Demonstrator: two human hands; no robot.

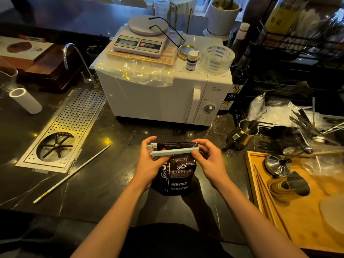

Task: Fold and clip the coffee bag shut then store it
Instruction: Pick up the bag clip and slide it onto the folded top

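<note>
A dark brown coffee bag (176, 176) stands upright on the black counter in front of me, its top folded over. A pale blue bar clip (173, 151) lies across the fold, its two bars parted at the left end. My left hand (151, 164) grips the bag's left side and the clip's left end. My right hand (206, 161) pinches the clip's right end, where the bars join, at the bag's top right corner. The bag's lower left is hidden behind my left palm.
A white microwave (158, 97) with a scale (141, 41) on top stands behind the bag. A metal drip tray (63, 131) and a long white rod (72, 174) lie to the left. A wooden tray (270, 211) with steel cups sits right, a small steel jug (247, 131) beyond it.
</note>
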